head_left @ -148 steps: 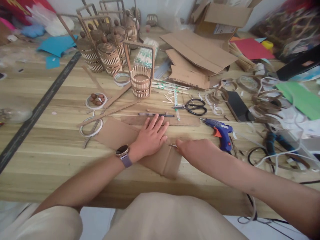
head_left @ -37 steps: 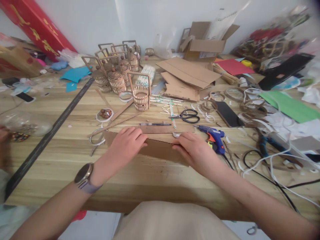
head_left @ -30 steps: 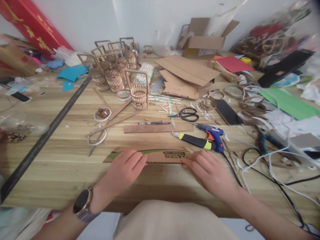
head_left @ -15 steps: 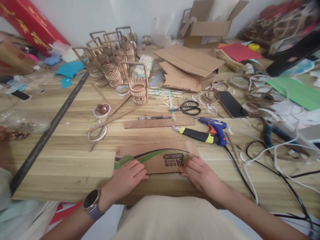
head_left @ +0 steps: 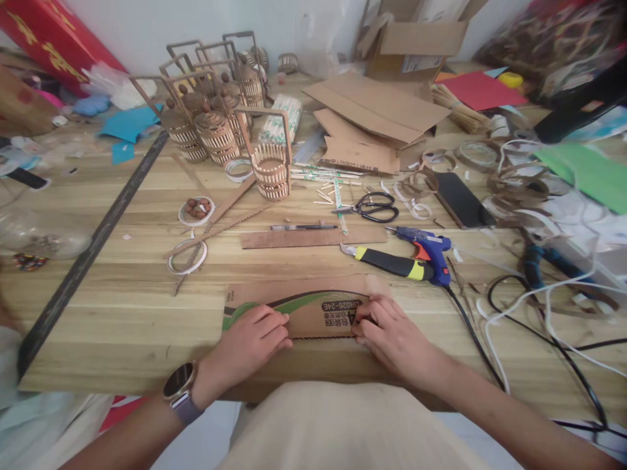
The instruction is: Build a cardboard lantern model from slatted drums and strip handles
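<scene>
A printed piece of cardboard (head_left: 306,318) with a green band lies flat near the table's front edge. My left hand (head_left: 255,341) is closed over its left part, fingers bent down at the near edge. At the right part, my right hand (head_left: 392,329) grips it with bent fingers; the fingertips are partly hidden. Beyond the cardboard lie a black and yellow utility knife (head_left: 392,263), a blue glue gun (head_left: 425,247) and a narrow cardboard strip (head_left: 313,239). A pen (head_left: 304,227) rests along the strip's far edge, with black-handled scissors (head_left: 375,209) behind it.
Several small lidded stick baskets (head_left: 218,137) stand at the back left, near one open basket (head_left: 272,177). Cardboard sheets (head_left: 377,108) are stacked at the back. A phone (head_left: 463,201), tape rolls and cables (head_left: 514,281) crowd the right. A long black ruler (head_left: 93,251) lies left.
The fingers of my right hand have shifted and curled more on the cardboard. My left hand stays almost in place. The camera view has shifted slightly.
</scene>
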### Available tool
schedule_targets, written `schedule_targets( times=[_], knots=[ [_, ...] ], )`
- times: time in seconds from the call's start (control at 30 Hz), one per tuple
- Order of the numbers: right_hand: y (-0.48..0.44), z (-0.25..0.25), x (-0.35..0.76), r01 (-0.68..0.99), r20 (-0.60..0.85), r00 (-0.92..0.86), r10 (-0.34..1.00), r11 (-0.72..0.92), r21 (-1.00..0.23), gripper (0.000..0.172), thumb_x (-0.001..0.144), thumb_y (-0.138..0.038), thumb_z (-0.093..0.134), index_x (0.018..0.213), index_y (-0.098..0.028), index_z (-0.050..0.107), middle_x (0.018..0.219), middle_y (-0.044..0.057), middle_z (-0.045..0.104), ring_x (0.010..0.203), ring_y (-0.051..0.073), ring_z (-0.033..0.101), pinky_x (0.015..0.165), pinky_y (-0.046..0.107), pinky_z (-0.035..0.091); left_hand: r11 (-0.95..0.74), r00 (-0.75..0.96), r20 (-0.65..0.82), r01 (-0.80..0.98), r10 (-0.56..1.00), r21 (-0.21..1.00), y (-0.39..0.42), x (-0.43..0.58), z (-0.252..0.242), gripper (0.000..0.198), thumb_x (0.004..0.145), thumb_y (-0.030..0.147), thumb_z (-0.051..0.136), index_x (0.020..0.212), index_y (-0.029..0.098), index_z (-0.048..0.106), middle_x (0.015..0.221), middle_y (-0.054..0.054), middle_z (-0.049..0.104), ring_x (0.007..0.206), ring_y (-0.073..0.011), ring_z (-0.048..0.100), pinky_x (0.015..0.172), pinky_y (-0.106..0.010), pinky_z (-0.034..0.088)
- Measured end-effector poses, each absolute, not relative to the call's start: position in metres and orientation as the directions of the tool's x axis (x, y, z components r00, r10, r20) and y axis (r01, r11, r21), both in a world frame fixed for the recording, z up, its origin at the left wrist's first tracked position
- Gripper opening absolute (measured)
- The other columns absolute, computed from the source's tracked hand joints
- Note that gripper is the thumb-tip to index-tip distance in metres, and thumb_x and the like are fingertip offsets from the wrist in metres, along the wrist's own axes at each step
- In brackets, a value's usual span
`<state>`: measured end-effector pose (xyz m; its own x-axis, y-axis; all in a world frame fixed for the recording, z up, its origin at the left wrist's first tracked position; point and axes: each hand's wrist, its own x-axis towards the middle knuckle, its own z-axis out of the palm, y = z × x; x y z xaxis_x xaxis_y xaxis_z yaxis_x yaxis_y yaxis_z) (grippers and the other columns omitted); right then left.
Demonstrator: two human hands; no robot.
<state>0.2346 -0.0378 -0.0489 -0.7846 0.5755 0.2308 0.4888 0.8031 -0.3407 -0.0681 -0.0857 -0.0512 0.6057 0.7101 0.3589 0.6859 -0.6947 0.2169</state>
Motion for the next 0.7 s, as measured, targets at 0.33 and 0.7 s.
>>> schedule_targets(
  times=[0.33,0.7],
  knots=[
    [-0.026,-0.042,0.233,0.46,0.064,-0.853,0.518,0.805,-0.375,0.017,0.101,-0.017,0.04,0.093,-0.019,0.056,0.095,0.007,0.058,0.091,0.023,0.05,0.089,0.044,0.041,-0.686,0.64,0.25,0.659,0.727,0.308,-0.077,-0.07,-0.044,0.017,0.1,0.02,0.047,0.097,0.016,0.064,0.089,-0.005,0.067,0.08,-0.0192,0.055,0.071,-0.033,0.052],
    [-0.008,-0.05,0.234,0.414,0.227,-0.851,0.473,0.871,-0.264,0.016,0.097,-0.02,0.047,0.108,-0.019,0.058,0.119,0.012,0.061,0.123,0.03,0.047,0.101,0.051,0.035,-0.649,0.63,0.155,0.733,0.761,0.205,-0.067,-0.072,-0.046,0.026,0.1,0.023,0.042,0.12,0.017,0.058,0.133,-0.014,0.052,0.126,-0.0287,0.045,0.103,-0.051,0.047]
  ],
)
